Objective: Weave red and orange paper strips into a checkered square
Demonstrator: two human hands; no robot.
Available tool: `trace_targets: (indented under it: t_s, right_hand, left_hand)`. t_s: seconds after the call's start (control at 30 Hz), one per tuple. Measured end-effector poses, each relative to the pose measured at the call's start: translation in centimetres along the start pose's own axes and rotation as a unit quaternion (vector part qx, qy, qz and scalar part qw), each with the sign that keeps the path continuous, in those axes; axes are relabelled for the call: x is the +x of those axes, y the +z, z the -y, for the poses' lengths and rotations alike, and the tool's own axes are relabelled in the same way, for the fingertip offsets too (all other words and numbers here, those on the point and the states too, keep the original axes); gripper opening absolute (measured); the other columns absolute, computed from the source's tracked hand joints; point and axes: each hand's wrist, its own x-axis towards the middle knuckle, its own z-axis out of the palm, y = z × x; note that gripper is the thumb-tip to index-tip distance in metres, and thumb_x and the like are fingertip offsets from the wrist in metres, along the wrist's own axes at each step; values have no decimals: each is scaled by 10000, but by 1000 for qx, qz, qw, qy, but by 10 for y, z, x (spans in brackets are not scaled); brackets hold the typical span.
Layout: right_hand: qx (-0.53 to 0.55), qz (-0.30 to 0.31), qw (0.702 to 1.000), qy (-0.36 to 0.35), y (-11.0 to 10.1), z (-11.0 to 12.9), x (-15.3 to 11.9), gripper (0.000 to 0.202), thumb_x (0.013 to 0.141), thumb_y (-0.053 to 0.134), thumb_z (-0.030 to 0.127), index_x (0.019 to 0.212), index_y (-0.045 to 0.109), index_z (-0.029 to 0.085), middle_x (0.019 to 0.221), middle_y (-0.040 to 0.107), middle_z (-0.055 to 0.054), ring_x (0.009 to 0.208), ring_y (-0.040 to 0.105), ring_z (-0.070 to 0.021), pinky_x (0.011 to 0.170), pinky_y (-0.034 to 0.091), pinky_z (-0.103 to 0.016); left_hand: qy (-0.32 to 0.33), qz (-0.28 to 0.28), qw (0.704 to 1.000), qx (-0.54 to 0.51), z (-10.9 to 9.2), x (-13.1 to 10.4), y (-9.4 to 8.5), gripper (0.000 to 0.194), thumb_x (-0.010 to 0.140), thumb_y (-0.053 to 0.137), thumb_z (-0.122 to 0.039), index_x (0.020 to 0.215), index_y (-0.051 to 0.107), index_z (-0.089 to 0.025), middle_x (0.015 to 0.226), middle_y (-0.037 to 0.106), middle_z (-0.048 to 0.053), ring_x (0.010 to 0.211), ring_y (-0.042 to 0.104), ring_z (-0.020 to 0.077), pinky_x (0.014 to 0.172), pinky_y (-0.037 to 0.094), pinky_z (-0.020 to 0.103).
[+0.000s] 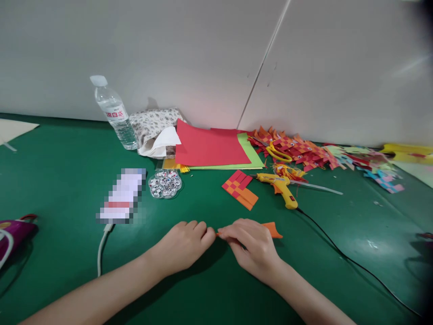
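Observation:
My left hand [188,243] and my right hand [251,243] meet low over the green table, both closed on an orange paper strip [272,230]. A bit of the strip shows between my fingertips; its wider end sticks out beyond my right hand, and the rest is hidden. Just past my hands lies a woven red and orange paper piece [241,189], with uncut-looking bands at two sides. To its right rests a yellow hot glue gun [279,186] with a clear glue stick [318,186] in its back end.
A clear box of googly eyes [165,184], a phone [123,195] on a white cable and a water bottle [117,115] stand left. Behind are red paper sheets [213,146], yellow scissors [278,152] and woven paper fish [301,151]. The glue gun's black cord [352,260] runs right.

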Motion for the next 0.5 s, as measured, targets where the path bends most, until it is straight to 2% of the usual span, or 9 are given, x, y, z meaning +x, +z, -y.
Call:
trace_targets:
  t_s: [0.17,0.27,0.33,0.4,0.5]
  right_hand:
    - [15,-8,1000,-13,0,1,-1,228,807,480,23,872,588,214,796,705,-5,692,636,-138,627,471,-269]
    - [21,-9,1000,-19,0,1,-1,238,792,494,7,881,582,209,810,709,-2,706,639,-138,635,473,-270]
    - [12,-9,1000,-23,0,0,0,240,785,499,-2,871,583,206,800,711,-3,710,642,-144,644,477,-277]
    - [-3,-18,1000,-22,-2,-3,1,233,784,503,-3,851,586,204,779,712,-7,694,644,-147,637,479,-281]
    - [-10,-48,999,-2,-5,-9,3,199,794,513,23,818,590,206,745,710,-11,651,641,-144,609,484,-278]
  left_hand:
    - [15,3,1000,-10,2,-2,1,186,792,446,-108,961,470,-182,713,563,18,586,569,189,467,413,280]
    - [12,-8,999,-43,1,-4,4,140,798,450,-119,916,491,-185,708,578,14,590,571,187,486,420,283]
    - [-12,-22,996,-86,2,-4,6,99,847,422,-151,886,506,-185,715,593,14,617,580,185,514,429,283]
    - [-59,-43,986,-152,3,-3,6,149,903,378,-197,945,521,-185,779,625,19,682,600,177,559,442,275]
    - [-132,-61,948,-282,10,-3,4,208,934,377,-277,1064,524,-208,922,656,13,775,618,142,632,453,236]
